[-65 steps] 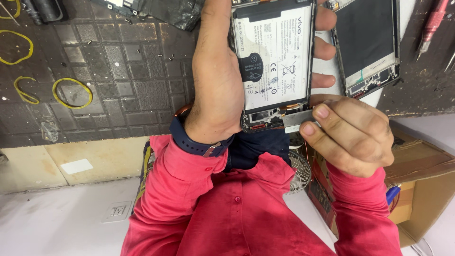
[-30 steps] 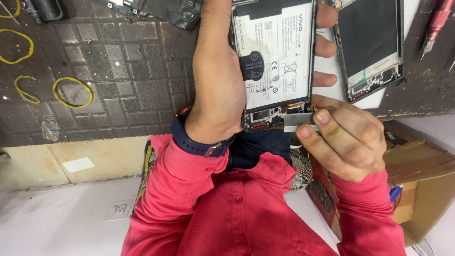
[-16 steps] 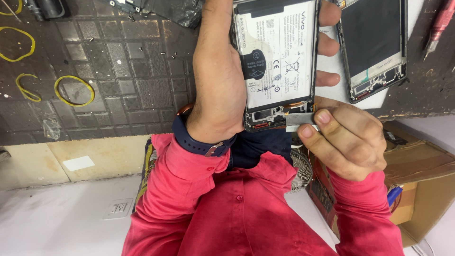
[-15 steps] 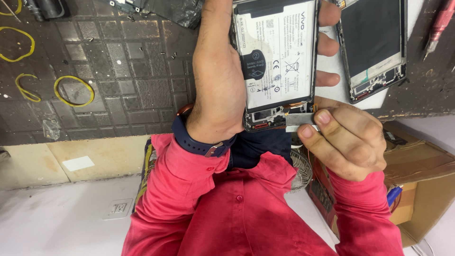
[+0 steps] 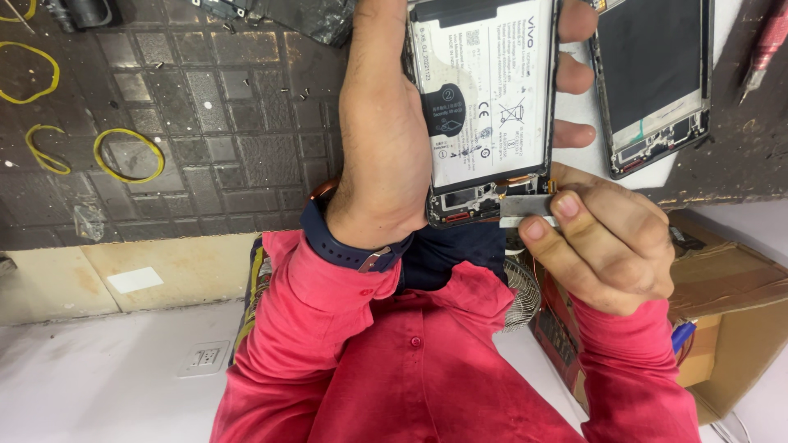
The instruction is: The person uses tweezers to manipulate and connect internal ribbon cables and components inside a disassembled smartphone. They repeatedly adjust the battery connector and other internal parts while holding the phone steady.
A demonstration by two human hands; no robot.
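Head view, upper centre: opened phone (image 5: 484, 107) with bare white battery, light, stiff yet fragile, clasped along both edges by left hand (image 5: 386, 139); right hand (image 5: 607, 246), grip pinching thin metal blade (image 5: 525, 209) against lower board.

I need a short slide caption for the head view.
Left hand holds opened phone; right hand presses metal tool at its edge.

A white rectangular battery label (image 5: 488, 90) with small black marks and a dark round sticker lies face up between the fingers of the left hand (image 5: 386, 139); a dark, unlit screen panel (image 5: 652, 82) lies on the worktop (image 5: 205, 107) just beyond the right hand (image 5: 607, 246); a brown cardboard box (image 5: 730, 328) sits below that hand.
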